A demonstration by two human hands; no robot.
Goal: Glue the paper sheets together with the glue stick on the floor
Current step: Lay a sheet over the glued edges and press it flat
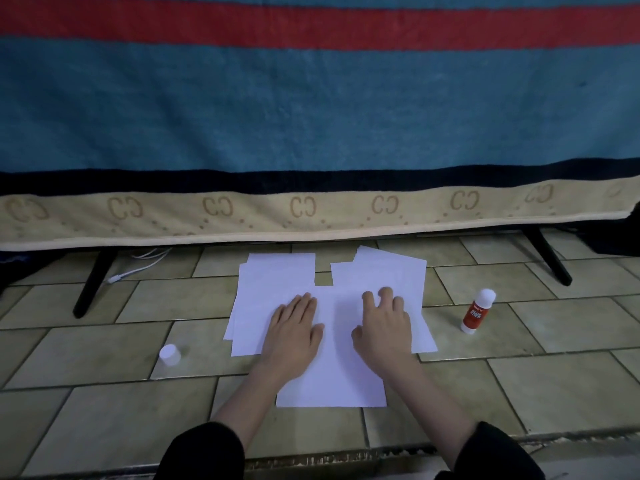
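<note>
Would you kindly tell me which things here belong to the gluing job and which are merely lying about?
Belonging to the job:
paper sheets, under both hands
glue stick, standing on the floor
white cap

Just lying about:
striped blanket
white cable
black legs

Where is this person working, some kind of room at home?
Probably a home room: a tiled floor, a striped blanket draped over black-legged furniture, and a white cable trailing underneath it. Hard to say which room.

Greenish tiled floor (104,358); striped teal-red blanket (311,109) draped over black-legged frame (91,282); dim light.
</note>
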